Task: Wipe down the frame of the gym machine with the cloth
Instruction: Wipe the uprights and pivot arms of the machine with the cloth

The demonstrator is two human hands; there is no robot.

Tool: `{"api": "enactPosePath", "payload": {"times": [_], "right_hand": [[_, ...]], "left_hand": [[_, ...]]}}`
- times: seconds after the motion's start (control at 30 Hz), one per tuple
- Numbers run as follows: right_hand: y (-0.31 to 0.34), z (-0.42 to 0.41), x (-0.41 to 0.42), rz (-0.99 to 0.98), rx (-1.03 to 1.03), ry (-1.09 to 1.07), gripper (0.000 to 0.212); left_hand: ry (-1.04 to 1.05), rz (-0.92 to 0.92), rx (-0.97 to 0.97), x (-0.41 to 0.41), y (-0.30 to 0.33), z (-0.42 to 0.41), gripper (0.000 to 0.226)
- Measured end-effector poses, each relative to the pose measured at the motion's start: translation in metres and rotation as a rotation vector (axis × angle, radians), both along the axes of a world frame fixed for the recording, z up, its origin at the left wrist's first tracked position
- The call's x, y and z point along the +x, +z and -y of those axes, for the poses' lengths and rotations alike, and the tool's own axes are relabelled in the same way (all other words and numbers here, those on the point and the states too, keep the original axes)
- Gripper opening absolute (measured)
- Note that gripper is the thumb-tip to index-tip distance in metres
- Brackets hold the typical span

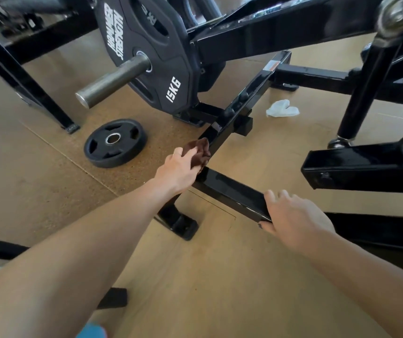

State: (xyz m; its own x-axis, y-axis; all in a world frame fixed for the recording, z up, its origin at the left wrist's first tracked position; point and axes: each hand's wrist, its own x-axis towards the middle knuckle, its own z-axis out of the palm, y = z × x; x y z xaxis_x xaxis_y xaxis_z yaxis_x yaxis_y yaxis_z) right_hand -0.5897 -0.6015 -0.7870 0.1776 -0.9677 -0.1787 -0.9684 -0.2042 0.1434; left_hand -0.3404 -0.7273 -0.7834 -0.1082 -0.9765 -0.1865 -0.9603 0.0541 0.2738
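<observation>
1. Floor (pixel 220 276): tan, cork-like sheeting with visible seams; it fills most of what I see, from near edge to far.

2. Gym machine frame (pixel 232 191): glossy black square tubing. One low bar runs from the near centre to the far right, a crossbar meets it near the middle, and more beams rise at far right and far left. A foot plate (pixel 181 223) rests on the floor near centre.

3. Loaded weight plate (pixel 146 52): black, marked 15KG, mounted upright on a steel sleeve (pixel 112 80) at far centre-left.

4. Loose weight plate (pixel 115 142): smaller, black, lying flat on the floor, left of the low bar.

5. Right hand (pixel 293 218): I see it clamped round the near end of the crossbar, thumb under, fingers over the top.

6. Left hand (pixel 178 172): grips the cloth and presses it against the low bar at the joint with the crossbar.

7. Cloth (pixel 200 152): dark brown, bunched, touching the frame at centre.

8. White rag (pixel 282 109): crumpled on the floor, far right of the low bar, well apart from both hands
</observation>
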Motion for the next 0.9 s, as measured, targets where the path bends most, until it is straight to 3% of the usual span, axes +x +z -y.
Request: {"api": "enactPosePath", "payload": {"times": [0.3,0.7,0.8,0.9], "right_hand": [[-0.001,-0.001,0.002,0.002,0.021,-0.033,0.050],[-0.012,0.002,-0.001,-0.010,-0.046,0.012,0.052],[-0.014,0.005,-0.001,-0.027,-0.036,0.020,0.063],[-0.022,0.008,-0.003,0.112,-0.100,0.001,0.072]], "left_hand": [[0.024,-0.008,-0.002,0.053,-0.005,-0.069,0.058],[0.015,0.045,-0.039,-0.030,-0.016,0.053,0.061],[-0.020,0.063,-0.081,-0.052,-0.019,0.087,0.061],[-0.047,0.066,-0.109,-0.072,-0.021,0.116,0.059]]}}
